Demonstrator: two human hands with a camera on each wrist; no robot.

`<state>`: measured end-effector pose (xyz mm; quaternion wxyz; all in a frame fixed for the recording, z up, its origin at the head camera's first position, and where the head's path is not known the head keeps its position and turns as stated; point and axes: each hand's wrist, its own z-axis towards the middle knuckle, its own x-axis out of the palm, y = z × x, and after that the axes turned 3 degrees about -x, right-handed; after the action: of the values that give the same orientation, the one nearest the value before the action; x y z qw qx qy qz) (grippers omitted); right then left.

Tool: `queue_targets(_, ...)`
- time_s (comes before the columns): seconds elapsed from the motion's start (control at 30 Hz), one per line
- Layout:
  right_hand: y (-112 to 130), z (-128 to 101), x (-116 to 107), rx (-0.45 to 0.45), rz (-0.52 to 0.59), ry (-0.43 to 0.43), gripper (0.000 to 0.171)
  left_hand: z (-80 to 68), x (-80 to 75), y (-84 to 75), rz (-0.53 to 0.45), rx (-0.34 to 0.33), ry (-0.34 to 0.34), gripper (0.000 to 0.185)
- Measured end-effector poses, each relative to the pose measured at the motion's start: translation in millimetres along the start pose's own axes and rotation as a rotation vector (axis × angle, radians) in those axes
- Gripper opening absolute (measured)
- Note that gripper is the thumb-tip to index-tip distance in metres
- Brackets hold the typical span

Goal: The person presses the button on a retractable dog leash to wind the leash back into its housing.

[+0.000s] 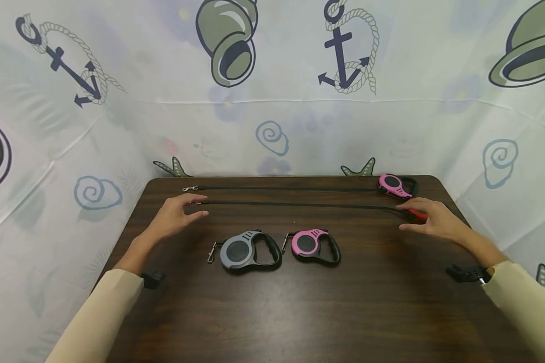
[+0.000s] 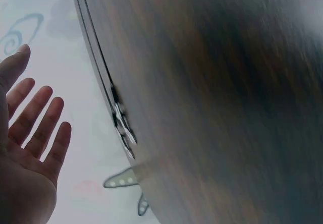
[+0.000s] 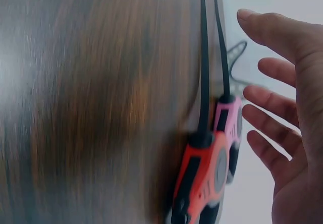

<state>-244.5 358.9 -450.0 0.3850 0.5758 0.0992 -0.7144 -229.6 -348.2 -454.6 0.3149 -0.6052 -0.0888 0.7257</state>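
Observation:
My left hand (image 1: 174, 218) hovers with fingers apart near the metal clip ends of two drawn-out leashes; in the left wrist view the clips (image 2: 123, 125) lie beside the table edge. On the right, my right hand (image 1: 438, 222) is spread above a red retractable leash (image 3: 207, 166), which it partly hides in the head view. Neither hand holds anything. From the red leash a black cord (image 1: 295, 204) runs straight leftward across the table. Behind it, a pink retractable leash (image 1: 392, 185) has its own cord (image 1: 281, 188) stretched parallel along the back edge.
Nearer the middle of the brown wooden table (image 1: 290, 312) lie a grey retractable leash (image 1: 237, 252) and another pink retractable leash (image 1: 307, 244), their cords wound in and clips at their left. A patterned white cloth (image 1: 300, 136) surrounds the table's back and sides.

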Motion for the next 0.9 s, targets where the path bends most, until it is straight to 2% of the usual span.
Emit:
queue_targets(0.17, -14.4, -8.3, -5.0, -0.011, -0.042, -0.035, 0.057, 0.8, -2.2, 16.6, 0.014, 0.013, -0.008, 0.048)
queue_targets(0.33, -26.1, -18.5, -10.2, 0.025, -0.063, -0.036, 0.057, 0.6, -2.8, 29.5, 0.005, -0.015, 0.004, 0.050)
queue_targets(0.7, -43.3, -34.1, -21.0, 0.100, -0.096, 0.005, 0.061, 7.3, -0.5, 41.2, 0.009, -0.023, 0.038, 0.055)
queue_targets(0.9, -51.9, -37.7, -21.9, 0.110, -0.125, 0.010, 0.065, 12.5, 3.1, 47.1, 0.013, -0.034, 0.054, 0.059)
